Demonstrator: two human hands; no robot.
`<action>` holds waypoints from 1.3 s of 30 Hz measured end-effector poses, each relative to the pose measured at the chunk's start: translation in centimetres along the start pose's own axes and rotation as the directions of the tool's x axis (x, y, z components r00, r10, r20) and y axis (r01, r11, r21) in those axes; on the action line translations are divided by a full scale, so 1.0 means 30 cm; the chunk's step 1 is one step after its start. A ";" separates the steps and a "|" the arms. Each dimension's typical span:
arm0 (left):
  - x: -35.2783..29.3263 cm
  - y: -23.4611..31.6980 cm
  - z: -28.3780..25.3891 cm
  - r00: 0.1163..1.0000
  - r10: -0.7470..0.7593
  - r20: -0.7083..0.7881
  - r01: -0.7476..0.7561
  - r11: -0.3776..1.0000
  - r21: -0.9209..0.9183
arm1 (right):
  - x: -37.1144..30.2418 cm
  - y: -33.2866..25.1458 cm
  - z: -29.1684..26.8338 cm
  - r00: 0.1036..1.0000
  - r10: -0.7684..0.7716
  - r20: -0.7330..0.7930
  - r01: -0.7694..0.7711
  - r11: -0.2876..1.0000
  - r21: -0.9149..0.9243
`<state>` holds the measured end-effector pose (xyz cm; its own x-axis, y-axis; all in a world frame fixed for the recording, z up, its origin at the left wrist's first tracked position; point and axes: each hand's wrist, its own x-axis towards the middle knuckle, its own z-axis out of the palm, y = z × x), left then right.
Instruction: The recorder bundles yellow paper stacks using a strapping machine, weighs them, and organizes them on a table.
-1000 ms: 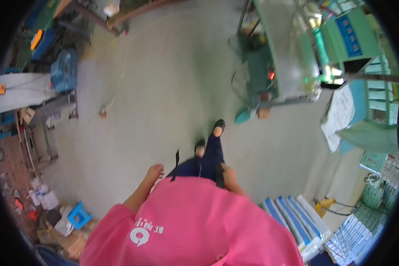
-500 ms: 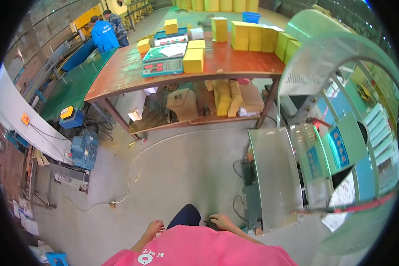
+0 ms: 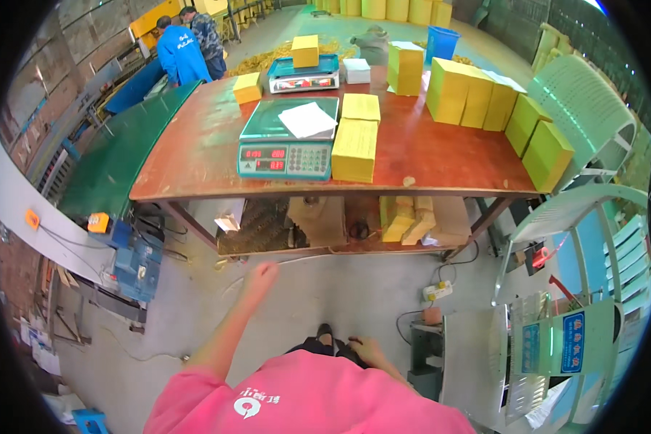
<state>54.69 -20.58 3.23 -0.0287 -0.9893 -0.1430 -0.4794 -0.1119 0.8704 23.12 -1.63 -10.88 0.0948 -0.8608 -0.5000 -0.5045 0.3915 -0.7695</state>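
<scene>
Held the left hand (image 3: 262, 275) out left of the frame's centre, above the floor (image 3: 276, 315), nearest to the red table (image 3: 456, 155) but short of its front edge. Could not tell the exact set of its blurred fingers, seemingly drawn together. Had the right hand (image 3: 369, 351) at the lower middle, near the dark trousers (image 3: 349, 353), with fingers pointing left; could not tell spread from pinching there.

Saw the table across the upper middle of the frame. Found a teal scale (image 3: 286, 141) left of centre on its top, with a white sheet (image 3: 307, 119) on the pan. Noted a yellow block (image 3: 354, 150) just right of it, and farther back a second scale (image 3: 304, 74) bearing a small yellow block (image 3: 305, 50). Saw a row of larger yellow blocks (image 3: 448, 90) toward the upper right, near a blue bin (image 3: 441, 43). Noticed two people (image 3: 183, 50) at upper left, above a green belt (image 3: 123, 152), and a blue motor (image 3: 137, 267) at lower left.
</scene>
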 end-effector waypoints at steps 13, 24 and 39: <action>1.104 0.795 0.105 0.830 0.548 -0.105 -0.389 0.704 0.595 | 0.472 -0.417 -0.589 0.999 -0.043 0.026 0.019 0.803 0.596; 1.153 0.740 0.024 0.957 0.192 -0.217 -0.175 0.980 0.096 | 0.708 -1.125 -1.138 0.871 -0.491 0.004 0.459 0.817 0.349; 1.281 0.738 -0.126 0.989 0.060 0.134 0.041 0.762 -0.647 | 1.235 -1.627 -0.891 0.907 -0.417 -0.054 0.344 0.662 0.666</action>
<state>46.29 -61.42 18.79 -0.1744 -0.9728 -0.1522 0.2010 -0.1865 0.9617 28.33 -61.31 18.77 0.2498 -0.9619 -0.1114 0.2706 0.1798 -0.9457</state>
